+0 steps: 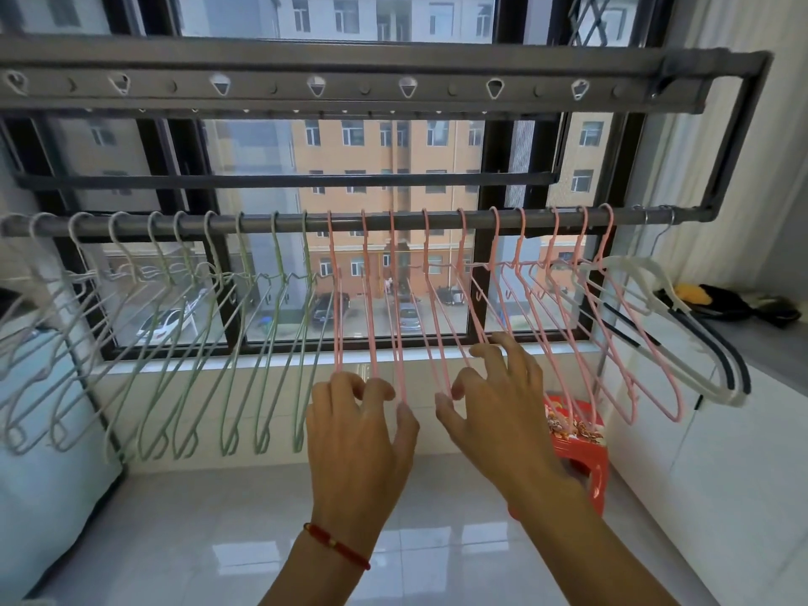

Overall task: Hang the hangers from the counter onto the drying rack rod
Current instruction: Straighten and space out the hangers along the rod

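Two hands raised at pink hangers (pixel 395 325) on rod (pixel 393 221): left hand (pixel 356 435) fingers curled round wires, right hand (pixel 494 404) fingers spread, touching.
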Available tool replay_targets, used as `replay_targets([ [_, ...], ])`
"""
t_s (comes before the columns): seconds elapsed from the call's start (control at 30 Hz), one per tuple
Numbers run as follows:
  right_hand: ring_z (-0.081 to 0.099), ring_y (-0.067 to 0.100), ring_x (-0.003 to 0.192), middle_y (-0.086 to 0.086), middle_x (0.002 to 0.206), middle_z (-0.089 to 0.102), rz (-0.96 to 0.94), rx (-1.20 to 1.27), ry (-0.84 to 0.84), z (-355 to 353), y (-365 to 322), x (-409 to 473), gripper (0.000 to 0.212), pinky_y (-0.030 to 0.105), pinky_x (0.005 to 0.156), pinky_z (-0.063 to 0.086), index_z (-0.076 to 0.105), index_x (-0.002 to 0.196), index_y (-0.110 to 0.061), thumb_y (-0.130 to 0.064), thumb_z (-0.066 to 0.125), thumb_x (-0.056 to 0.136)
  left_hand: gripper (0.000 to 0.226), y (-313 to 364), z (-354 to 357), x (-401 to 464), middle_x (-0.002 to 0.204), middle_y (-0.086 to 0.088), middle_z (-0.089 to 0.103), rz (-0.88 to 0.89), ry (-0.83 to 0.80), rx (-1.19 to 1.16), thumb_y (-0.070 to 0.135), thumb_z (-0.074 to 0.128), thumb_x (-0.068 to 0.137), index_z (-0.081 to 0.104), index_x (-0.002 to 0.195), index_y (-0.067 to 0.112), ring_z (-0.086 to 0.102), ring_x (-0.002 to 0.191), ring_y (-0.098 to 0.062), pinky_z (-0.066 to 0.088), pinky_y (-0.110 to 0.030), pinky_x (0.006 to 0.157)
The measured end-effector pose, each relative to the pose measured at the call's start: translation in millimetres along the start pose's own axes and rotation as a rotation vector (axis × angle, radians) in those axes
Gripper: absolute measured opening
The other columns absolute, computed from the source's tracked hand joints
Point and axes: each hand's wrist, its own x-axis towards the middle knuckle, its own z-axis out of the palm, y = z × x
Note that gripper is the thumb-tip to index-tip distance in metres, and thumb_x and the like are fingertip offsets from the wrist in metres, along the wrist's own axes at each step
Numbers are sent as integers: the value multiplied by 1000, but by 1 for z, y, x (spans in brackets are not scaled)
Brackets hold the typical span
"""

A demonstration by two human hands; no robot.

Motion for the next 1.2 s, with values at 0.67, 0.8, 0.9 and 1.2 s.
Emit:
replay_targets([
  [0.67, 54, 28, 123, 5, 121, 69, 40, -17, 212, 2, 14, 2, 23, 48, 101, 45, 69, 112, -20, -30, 59, 94, 30, -26, 0, 2, 90, -7, 58, -54, -30, 99, 28, 83, 75, 73, 101, 15, 54, 85, -26, 39, -33, 71],
  [0.8, 59, 32, 118, 9, 118, 71, 86, -108, 157, 6, 18, 4, 35, 51, 97, 48, 68, 117, -17, -31, 72, 85, 32, -27, 3, 0, 89, -7, 58, -58, -44, 108, 29, 86, 73, 73, 99, 15, 55, 85, -26, 39, -34, 72],
  [0.9, 59, 32, 116, 9, 115, 71, 91, -145, 113, 6, 18, 5, 37, 51, 96, 48, 67, 118, -17, -30, 73, 84, 30, -26, 4, 0, 87, -6, 58, -47, -38, 114, 29, 87, 71, 74, 95, 16, 55, 83, -25, 36, -32, 73],
  [1.2, 62, 27, 114, 3, 108, 74, 120, -171, 44, 5, 15, 3, 40, 50, 100, 43, 61, 120, -20, -37, 70, 85, 27, -29, 4, -2, 88, -7, 60, -56, -51, 97, 30, 84, 74, 75, 94, 15, 55, 84, -26, 38, -33, 74],
])
